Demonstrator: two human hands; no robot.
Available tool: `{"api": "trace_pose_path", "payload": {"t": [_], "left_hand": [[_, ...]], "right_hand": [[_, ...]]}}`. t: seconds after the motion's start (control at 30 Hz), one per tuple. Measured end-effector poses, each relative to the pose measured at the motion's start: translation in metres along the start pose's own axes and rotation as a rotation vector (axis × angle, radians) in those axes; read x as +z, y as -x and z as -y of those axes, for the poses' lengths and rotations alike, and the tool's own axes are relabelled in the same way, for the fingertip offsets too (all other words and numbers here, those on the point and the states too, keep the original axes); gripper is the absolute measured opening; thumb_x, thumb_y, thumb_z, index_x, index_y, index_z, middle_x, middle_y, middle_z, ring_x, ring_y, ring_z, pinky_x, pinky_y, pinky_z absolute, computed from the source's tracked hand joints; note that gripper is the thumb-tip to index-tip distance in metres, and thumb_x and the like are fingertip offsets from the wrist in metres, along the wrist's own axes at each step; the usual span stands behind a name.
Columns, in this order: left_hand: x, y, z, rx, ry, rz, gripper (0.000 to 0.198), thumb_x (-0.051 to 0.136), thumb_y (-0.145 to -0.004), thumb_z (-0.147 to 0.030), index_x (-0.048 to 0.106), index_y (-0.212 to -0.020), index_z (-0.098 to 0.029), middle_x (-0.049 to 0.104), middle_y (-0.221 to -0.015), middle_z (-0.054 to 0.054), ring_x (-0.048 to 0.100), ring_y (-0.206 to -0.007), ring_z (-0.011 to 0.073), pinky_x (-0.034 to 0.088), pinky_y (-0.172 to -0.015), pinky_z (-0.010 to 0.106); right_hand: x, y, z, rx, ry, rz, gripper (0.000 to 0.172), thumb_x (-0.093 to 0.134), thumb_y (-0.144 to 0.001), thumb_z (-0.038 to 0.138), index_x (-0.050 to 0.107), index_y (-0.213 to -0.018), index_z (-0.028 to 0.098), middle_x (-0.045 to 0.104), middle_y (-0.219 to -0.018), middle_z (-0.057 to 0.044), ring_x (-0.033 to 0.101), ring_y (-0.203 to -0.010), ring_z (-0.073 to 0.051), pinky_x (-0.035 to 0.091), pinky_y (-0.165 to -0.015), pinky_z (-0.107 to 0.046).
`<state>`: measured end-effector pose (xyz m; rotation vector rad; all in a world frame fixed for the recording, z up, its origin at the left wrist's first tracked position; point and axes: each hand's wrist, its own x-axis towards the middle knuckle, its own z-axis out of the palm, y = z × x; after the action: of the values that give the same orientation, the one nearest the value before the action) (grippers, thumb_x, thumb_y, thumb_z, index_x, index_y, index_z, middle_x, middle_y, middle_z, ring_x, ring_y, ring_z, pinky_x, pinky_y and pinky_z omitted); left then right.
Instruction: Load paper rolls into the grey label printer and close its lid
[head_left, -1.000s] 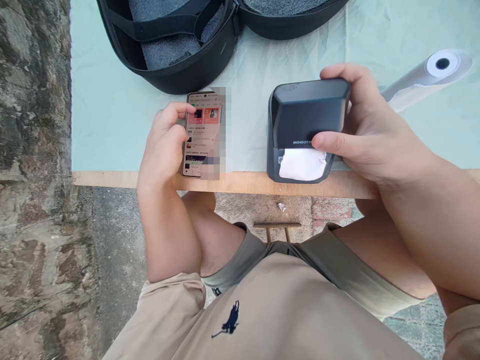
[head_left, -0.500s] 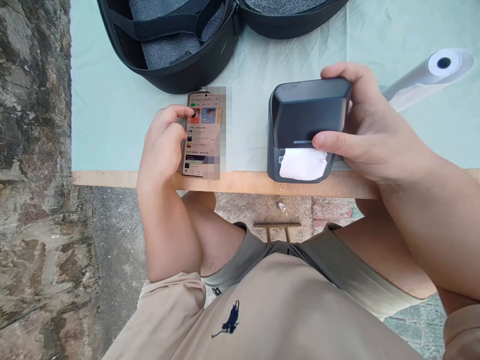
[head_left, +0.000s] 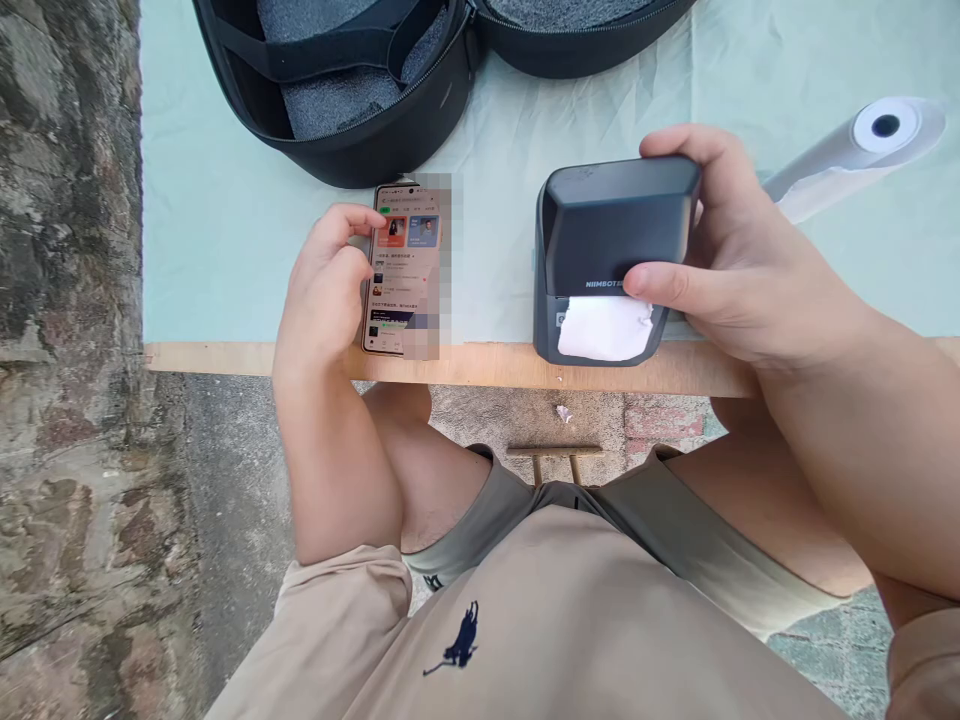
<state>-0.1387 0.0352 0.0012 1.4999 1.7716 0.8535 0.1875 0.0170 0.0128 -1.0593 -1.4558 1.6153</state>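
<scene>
My left hand (head_left: 326, 285) is at the left edge of a lit phone (head_left: 394, 270), its index fingertip over the upper left of the screen and its thumb against the side. Part of the phone's right side is blurred out by a mosaic. My right hand (head_left: 731, 245) is closed round the right side of a dark label printer (head_left: 619, 225), thumb on top near the NIIMBOT lettering. White paper (head_left: 604, 328) with a torn edge sticks out of the printer's front slot. The printer is at the table's front edge.
An open black case (head_left: 442, 115) with grey foam and a strap stands at the back left. Behind my right hand lies a white paper roll (head_left: 832, 155) on the pale cloth (head_left: 210, 230). A wooden edge (head_left: 480, 365) runs along the table's front. A paper scrap (head_left: 564, 413) lies on the ground.
The coloured tiles on the phone screen have shifted and their pictures differ. Both hands and the printer have hardly moved.
</scene>
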Motion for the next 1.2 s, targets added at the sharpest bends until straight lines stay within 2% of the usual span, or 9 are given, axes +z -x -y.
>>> {"api": "trace_pose_path", "payload": {"t": [0.17,0.33,0.4,0.53,0.7,0.77,0.87,1.0,1.2], "left_hand": [[0.001,0.000,0.000,-0.029,-0.034,-0.013,0.044,0.045,-0.064,-0.006,0.070,-0.096,-0.024,0.066,-0.117,0.003,0.054,-0.121,0.0279,0.037,-0.111,0.055],[0.001,-0.004,0.006,0.020,0.026,0.020,0.057,0.047,-0.059,-0.004,0.061,-0.111,-0.024,0.064,-0.111,0.004,0.058,-0.106,0.0254,0.029,-0.114,0.068],[0.000,-0.005,0.008,0.025,0.023,0.026,0.057,0.048,-0.060,-0.004,0.059,-0.112,-0.023,0.063,-0.113,0.005,0.057,-0.106,0.0253,0.025,-0.114,0.071],[-0.002,-0.002,0.006,-0.005,-0.016,0.018,0.050,0.048,-0.067,-0.005,0.059,-0.111,-0.026,0.063,-0.119,0.003,0.055,-0.115,0.0259,0.029,-0.115,0.064],[-0.002,0.000,0.002,-0.028,-0.029,0.003,0.047,0.049,-0.069,-0.007,0.061,-0.109,-0.028,0.064,-0.120,0.002,0.056,-0.116,0.0263,0.034,-0.111,0.058],[-0.001,0.000,0.000,-0.043,-0.034,-0.021,0.044,0.050,-0.069,-0.009,0.063,-0.107,-0.027,0.065,-0.112,0.002,0.058,-0.109,0.0250,0.038,-0.106,0.054],[-0.002,0.002,-0.003,-0.099,-0.100,-0.106,0.035,0.050,-0.072,-0.013,0.067,-0.101,-0.026,0.065,-0.094,0.002,0.058,-0.090,0.0216,0.043,-0.086,0.044],[-0.004,0.007,-0.009,-0.166,-0.154,-0.180,0.025,0.049,-0.076,-0.018,0.071,-0.086,-0.023,0.064,-0.075,0.001,0.052,-0.068,0.0156,0.035,-0.063,0.034],[-0.003,0.011,-0.014,-0.140,-0.215,-0.183,0.020,0.049,-0.072,-0.020,0.069,-0.070,-0.020,0.058,-0.061,-0.002,0.049,-0.061,0.0130,0.035,-0.061,0.033]], "right_hand": [[0.000,0.000,-0.001,-0.005,0.018,0.003,0.069,0.082,-0.076,0.043,0.042,-0.133,0.040,0.054,-0.111,0.004,0.060,-0.107,-0.010,0.064,-0.072,-0.017],[-0.001,0.000,-0.001,-0.006,0.044,0.006,0.070,0.081,-0.076,0.047,0.041,-0.134,0.041,0.053,-0.112,0.003,0.060,-0.110,-0.012,0.065,-0.073,-0.021],[-0.001,0.000,-0.001,-0.006,0.049,0.007,0.070,0.080,-0.076,0.047,0.041,-0.134,0.041,0.053,-0.112,0.003,0.060,-0.110,-0.012,0.065,-0.072,-0.020],[0.000,0.000,0.000,0.003,0.039,-0.003,0.071,0.081,-0.076,0.046,0.041,-0.133,0.040,0.054,-0.111,0.003,0.061,-0.109,-0.013,0.064,-0.072,-0.020],[0.000,-0.001,-0.001,0.007,0.034,-0.004,0.069,0.081,-0.076,0.043,0.041,-0.132,0.041,0.054,-0.112,0.001,0.060,-0.111,-0.014,0.065,-0.072,-0.022],[0.000,-0.001,-0.001,0.005,0.036,-0.006,0.069,0.081,-0.076,0.044,0.041,-0.132,0.041,0.054,-0.113,0.002,0.060,-0.112,-0.014,0.066,-0.073,-0.022],[0.000,-0.001,0.000,0.014,0.023,-0.006,0.069,0.081,-0.076,0.043,0.041,-0.132,0.040,0.055,-0.112,0.002,0.061,-0.110,-0.014,0.065,-0.072,-0.022],[0.001,-0.001,0.001,0.015,0.017,-0.001,0.069,0.081,-0.077,0.041,0.040,-0.132,0.039,0.056,-0.112,0.002,0.061,-0.110,-0.013,0.065,-0.072,-0.020],[0.001,0.000,0.001,0.009,0.020,-0.008,0.069,0.082,-0.076,0.042,0.042,-0.132,0.040,0.055,-0.113,0.002,0.060,-0.110,-0.014,0.065,-0.072,-0.022]]}}
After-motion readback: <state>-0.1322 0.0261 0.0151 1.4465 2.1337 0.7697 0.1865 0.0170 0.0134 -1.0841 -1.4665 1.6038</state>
